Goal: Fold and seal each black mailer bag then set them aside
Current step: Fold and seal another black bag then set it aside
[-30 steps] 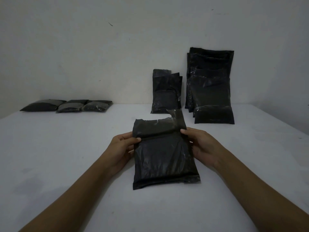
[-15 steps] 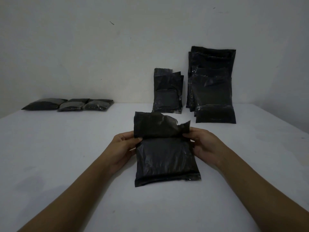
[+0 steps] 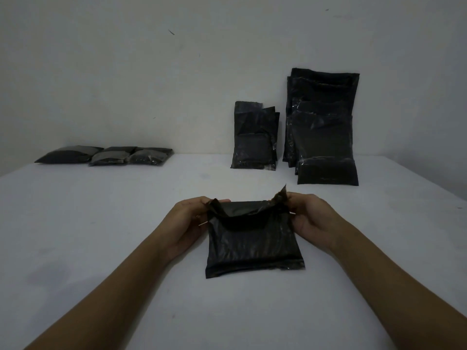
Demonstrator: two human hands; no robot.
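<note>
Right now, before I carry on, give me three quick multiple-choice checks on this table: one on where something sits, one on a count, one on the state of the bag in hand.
1. Where do the flat-lying bags lie?
A. far left, by the wall
B. at the near right edge
C. under the held bag

2. How many stacks of bags lean upright against the wall?
A. none
B. two
C. five

3. What state is the held mailer bag in?
A. sealed and set aside
B. flap partly folded over, corners pinched by both hands
C. lying untouched

Key: 1 A, they rest at the back left of the table. 2 B, a smaller stack and a taller stack stand at the back right. 3 B, the left hand and right hand each pinch a top corner while the flap droops forward.
</note>
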